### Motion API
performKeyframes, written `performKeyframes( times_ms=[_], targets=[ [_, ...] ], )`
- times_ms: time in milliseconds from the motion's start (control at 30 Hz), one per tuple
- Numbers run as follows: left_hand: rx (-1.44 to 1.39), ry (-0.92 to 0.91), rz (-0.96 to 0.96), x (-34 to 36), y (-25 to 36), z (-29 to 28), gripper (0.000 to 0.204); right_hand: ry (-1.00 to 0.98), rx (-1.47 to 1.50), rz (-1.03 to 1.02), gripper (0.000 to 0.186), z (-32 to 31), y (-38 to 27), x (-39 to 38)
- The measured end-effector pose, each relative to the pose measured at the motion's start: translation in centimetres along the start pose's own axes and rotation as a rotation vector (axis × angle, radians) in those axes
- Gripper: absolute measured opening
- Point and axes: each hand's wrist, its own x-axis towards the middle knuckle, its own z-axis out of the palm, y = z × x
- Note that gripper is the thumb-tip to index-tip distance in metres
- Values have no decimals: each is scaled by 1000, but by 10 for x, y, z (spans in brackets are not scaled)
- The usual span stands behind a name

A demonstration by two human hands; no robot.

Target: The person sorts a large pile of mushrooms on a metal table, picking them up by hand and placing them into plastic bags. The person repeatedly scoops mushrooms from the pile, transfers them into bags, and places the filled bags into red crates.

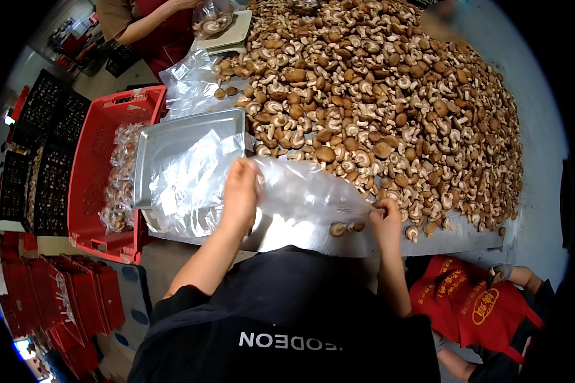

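Note:
My left hand (239, 195) grips one end of a clear plastic bag (306, 188), and my right hand (384, 220) pinches its other end, stretched sideways over the steel table's front part (287, 235). Left of the bag, loose clear bags (185, 185) lie on and over a metal tray (153, 134). A large heap of brown-capped mushrooms (383, 108) spreads beyond both hands, with a few stray ones (338, 228) just below the bag near my right hand.
A red crate (83, 198) of bagged mushrooms (118, 185) stands left. Black crates (51, 108) and stacked red crates (96, 293) are farther left. One co-worker (144, 38) holds a bag at top left; another in a red apron (453, 287) is at lower right.

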Motion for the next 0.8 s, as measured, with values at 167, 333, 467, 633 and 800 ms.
performKeyframes(
  times_ms=[167,333,467,633,800],
  targets=[
    [469,-580,329,-68,-15,34,8,-41,-443,-720,36,30,-96,-21],
    [1140,-524,637,-55,-8,12,19,-53,464,227,22,-7,-60,-1],
    [626,88,106,11,-1,-61,21,-334,237,546,21,-14,-71,-60],
    [-270,-932,-328,-56,39,-34,27,-376,685,857,16,14,-6,-53],
    [-450,-285,-649,-12,29,-14,34,-118,1089,1009,15,0,-16,-70]
  ],
)
